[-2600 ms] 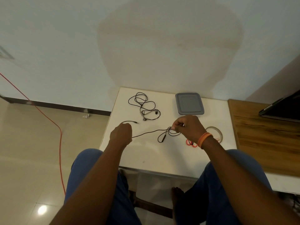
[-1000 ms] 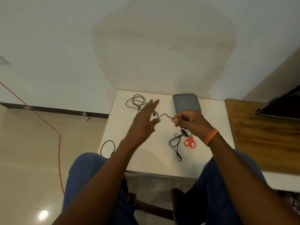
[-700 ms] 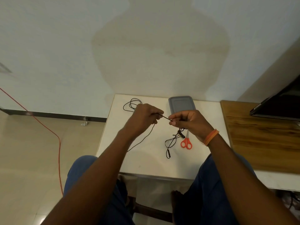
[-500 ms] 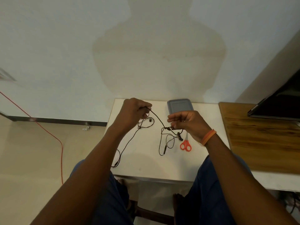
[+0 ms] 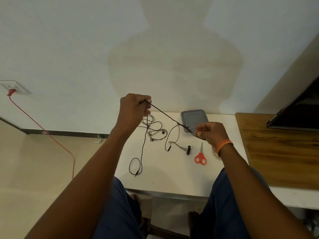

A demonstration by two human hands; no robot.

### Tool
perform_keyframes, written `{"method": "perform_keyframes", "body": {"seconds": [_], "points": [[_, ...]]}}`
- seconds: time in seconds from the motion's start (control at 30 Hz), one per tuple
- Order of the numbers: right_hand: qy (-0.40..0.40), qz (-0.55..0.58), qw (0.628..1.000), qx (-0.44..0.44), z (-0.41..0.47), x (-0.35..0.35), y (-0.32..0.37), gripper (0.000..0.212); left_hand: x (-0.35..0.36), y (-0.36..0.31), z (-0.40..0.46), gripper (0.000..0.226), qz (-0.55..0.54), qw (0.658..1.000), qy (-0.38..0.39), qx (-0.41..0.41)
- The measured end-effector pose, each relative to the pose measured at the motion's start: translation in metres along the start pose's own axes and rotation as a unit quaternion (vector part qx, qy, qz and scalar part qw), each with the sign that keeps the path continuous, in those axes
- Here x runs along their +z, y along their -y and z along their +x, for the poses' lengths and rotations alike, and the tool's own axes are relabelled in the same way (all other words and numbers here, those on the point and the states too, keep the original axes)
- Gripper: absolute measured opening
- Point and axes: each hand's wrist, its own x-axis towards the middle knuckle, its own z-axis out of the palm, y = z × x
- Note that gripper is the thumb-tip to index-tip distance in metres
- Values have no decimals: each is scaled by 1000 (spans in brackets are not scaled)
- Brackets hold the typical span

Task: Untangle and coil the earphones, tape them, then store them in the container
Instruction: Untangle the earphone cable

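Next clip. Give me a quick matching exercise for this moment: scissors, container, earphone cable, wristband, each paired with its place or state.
1. scissors
2. container
3. earphone cable
4. wristband

a. lidded, at the table's far edge
b. stretched between both hands
c. flat on the table near the right hand
d. worn on the right wrist

Pairs: 1-c, 2-a, 3-b, 4-d

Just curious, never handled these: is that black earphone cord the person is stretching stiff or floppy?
Probably floppy: the earphone cord runs straight only between the left hand and right hand, and beyond them it droops into loose loops on the table. Likely light too, since fingertip pinches hold it.
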Motion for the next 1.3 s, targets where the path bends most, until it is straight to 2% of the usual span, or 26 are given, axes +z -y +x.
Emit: {"method": "perform_keyframes", "body": {"seconds": [0.07,0.13,0.2,0.27,0.33,0.4,0.5,0.57,0.6,0.67,0.73,0.87,0.97,1.1,1.2,1.3], "points": [[-54,17,998,22,5,-4,-3,28,-1,0,2,27,11,1000,-2,-11],[-57,49,997,28,4,-6,1,28,1,0,1,23,36,999,6,-26],[18,170,984,51,-3,-2,10,29,5,-1,-2,20,45,997,36,-57],[94,285,951,74,-11,5,17,29,10,2,-4,17,72,990,84,-86],[107,336,934,64,-13,11,20,30,14,8,-6,13,168,967,172,-82],[101,378,919,54,-12,17,21,30,19,15,-13,11,234,923,296,-84],[104,405,907,54,-11,22,20,30,28,22,-27,31,207,861,453,-98],[114,412,902,60,-13,26,21,29,37,22,-38,39,137,854,489,-111],[119,416,899,65,-14,29,21,29,44,22,-43,40,93,869,470,-122],[129,419,896,73,-17,34,22,29,61,22,-52,35,-2,914,380,-143],[133,428,890,80,-18,37,22,30,76,23,-57,29,-42,947,290,-130],[136,443,882,85,-21,36,24,29,92,32,-64,24,54,985,163,-28],[141,433,886,90,-24,37,26,29,95,33,-69,25,117,989,88,22],[149,435,881,111,-26,37,28,27,94,36,-69,18,133,988,27,78],[141,456,868,135,-25,38,28,23,91,36,-67,13,97,990,52,86],[96,469,867,135,-23,39,26,22,87,38,-62,12,68,994,69,52]]}}
